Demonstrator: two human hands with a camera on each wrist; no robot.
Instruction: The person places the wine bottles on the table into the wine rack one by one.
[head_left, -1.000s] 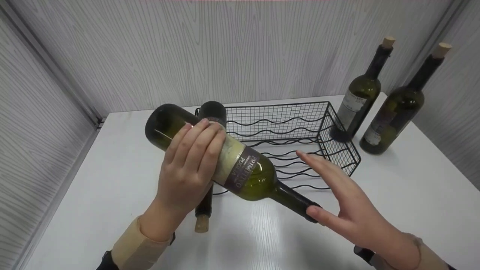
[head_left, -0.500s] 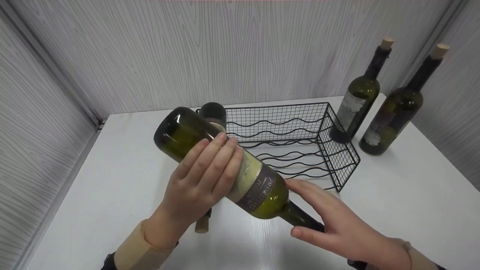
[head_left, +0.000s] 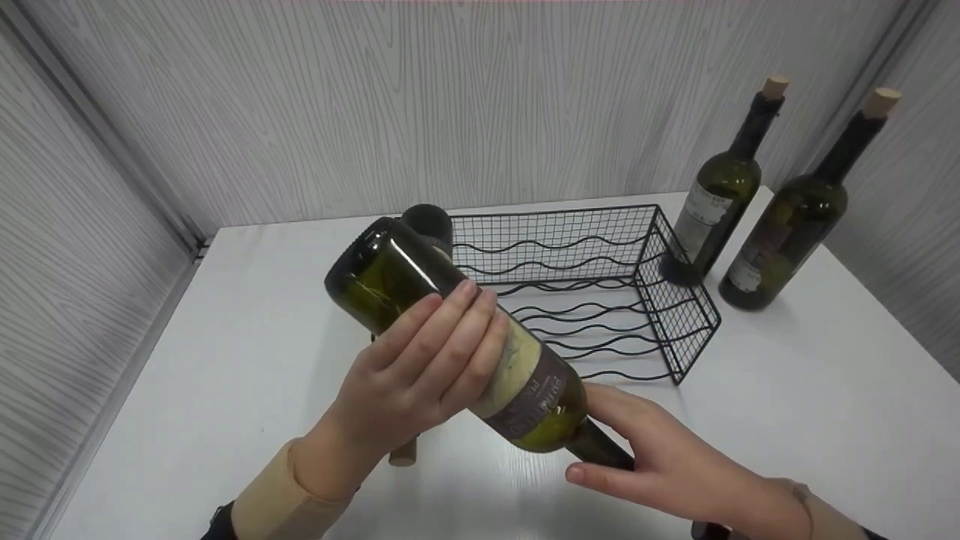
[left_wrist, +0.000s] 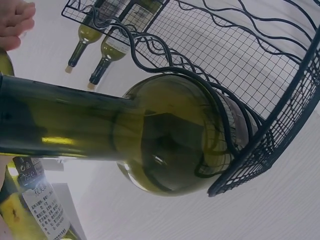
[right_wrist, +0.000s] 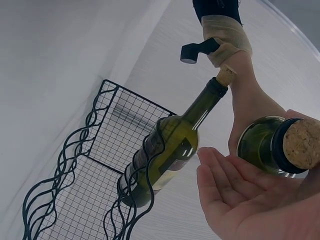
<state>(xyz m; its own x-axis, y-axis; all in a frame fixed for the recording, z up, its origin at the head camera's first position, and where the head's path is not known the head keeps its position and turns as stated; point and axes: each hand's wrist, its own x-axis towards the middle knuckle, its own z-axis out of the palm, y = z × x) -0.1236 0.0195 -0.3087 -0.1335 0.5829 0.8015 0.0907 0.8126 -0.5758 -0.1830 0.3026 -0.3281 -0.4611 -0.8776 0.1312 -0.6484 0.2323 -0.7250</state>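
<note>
My left hand [head_left: 424, 367] grips the body of a green wine bottle [head_left: 525, 375], held tilted with its base up to the left and its neck down to the right. My right hand [head_left: 667, 457] is at the neck, forefinger along the shoulder and thumb apart below. In the right wrist view its fingers [right_wrist: 225, 180] are extended beside the corked neck, the cork [right_wrist: 302, 144] facing the camera. A second wine bottle [right_wrist: 172, 145] lies in the black wire rack [head_left: 600, 225], at its left end, partly hidden behind the held bottle in the head view.
Two corked wine bottles, one [head_left: 720, 191] close by the rack's right end and another [head_left: 795, 217] farther right, stand upright on the white table [head_left: 787, 397]. A grey wood-grain panel [head_left: 480, 105] rises behind the table, with side panels at left and right.
The held bottle has moved right and toward me, tilting more steeply neck-down. My right hand has come in from the right, its forefinger lowering onto the bottle's shoulder. The racked and standing bottles stay put.
</note>
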